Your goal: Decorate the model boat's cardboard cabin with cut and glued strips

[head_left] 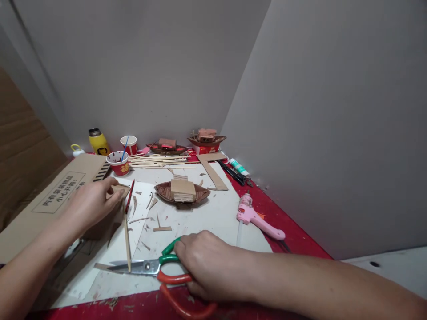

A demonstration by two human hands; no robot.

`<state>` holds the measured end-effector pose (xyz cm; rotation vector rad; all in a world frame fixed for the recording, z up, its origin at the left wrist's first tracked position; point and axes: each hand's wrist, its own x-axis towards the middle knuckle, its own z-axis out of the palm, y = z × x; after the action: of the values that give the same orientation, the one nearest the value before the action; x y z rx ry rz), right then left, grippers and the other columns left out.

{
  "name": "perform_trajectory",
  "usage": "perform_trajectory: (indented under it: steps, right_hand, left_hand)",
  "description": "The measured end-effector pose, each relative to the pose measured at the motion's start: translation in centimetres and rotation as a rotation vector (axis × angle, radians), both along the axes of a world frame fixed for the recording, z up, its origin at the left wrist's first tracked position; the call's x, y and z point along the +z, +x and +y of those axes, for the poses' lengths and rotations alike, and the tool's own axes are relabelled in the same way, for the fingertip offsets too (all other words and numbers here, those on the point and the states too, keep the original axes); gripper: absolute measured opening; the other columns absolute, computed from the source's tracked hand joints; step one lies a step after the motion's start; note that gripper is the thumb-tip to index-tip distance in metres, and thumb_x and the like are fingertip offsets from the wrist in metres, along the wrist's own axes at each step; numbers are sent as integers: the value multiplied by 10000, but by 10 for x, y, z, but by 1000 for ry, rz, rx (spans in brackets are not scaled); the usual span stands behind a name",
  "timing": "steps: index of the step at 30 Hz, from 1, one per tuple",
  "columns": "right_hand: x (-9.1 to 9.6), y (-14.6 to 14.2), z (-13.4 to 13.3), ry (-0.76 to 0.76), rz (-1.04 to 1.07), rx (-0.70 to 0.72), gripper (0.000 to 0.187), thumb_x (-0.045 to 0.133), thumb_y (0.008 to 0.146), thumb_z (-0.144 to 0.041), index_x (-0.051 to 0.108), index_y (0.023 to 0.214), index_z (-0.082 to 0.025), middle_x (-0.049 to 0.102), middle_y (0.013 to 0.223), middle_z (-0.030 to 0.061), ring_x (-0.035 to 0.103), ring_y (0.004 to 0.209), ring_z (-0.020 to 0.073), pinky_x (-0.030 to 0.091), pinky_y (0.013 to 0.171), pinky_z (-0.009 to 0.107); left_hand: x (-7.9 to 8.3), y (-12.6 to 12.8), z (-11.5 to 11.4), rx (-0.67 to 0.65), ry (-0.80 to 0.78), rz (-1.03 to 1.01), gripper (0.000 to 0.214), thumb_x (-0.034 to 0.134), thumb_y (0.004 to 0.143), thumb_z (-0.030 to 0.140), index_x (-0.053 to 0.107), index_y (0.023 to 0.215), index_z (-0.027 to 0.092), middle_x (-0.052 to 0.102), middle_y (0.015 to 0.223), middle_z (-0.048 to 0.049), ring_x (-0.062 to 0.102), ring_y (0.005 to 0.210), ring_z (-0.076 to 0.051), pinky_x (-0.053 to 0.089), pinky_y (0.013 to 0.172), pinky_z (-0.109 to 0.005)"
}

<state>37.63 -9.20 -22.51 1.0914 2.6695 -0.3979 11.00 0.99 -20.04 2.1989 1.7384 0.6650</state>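
My right hand [208, 262] lies low on the table with its fingers curled round the green and orange handles of the scissors [147, 266], whose blades point left and lie flat. My left hand [91, 202] is closed on a small brown cardboard piece [117, 191], thumb and fingers pinching it, with a thin wooden stick [126, 235] running down from it across the scissor blades. Past both hands sits a brown model boat hull [182, 194] with a stack of tan card pieces on it.
A pink glue gun [255, 218] lies right of the boat. At the back stand two finished boat models [167, 146], two red paper cups [118, 162], a yellow bottle [98, 141], a bundle of sticks [156, 160] and pens. A cardboard box [43, 200] is at left. Card scraps litter the white sheet [207, 218].
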Motion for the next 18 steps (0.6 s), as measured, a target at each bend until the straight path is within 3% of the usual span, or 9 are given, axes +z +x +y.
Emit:
perform_trajectory:
  steps: [3,8,13,18]
  right_hand:
    - [5,24,-9,-40,71,-129,230,668,707,-274,624,905,-165,700,858,72,651,716,236,445,632,311]
    - [10,76,-39,-119,185,-364,196,593,738,-153,622,922,-211,682,888,51,628,802,213,434,663,285]
    - [1,111,-63,-138,328,-510,128,583,825,-238,665,922,-235,660,800,44,604,714,189,442,631,271]
    - [-7,127,-66,-92,503,-643,179,618,840,-394,688,944,-266,677,816,61,614,732,213,503,667,291]
  left_hand:
    - [1,13,-11,-70,-30,78,361,516,847,502,688,940,199,693,697,-63,577,579,-218,356,568,-300]
    - [-21,38,-21,-206,-113,-126,394,527,854,482,672,1064,182,732,1040,-103,637,727,-217,460,662,-308]
    - [-43,59,-20,-265,-177,-91,428,534,860,426,629,1191,172,737,913,-78,598,628,-181,454,629,-295]
    - [-35,69,-13,-281,-177,-178,325,551,847,401,684,1031,167,735,925,-68,582,629,-161,444,613,-275]
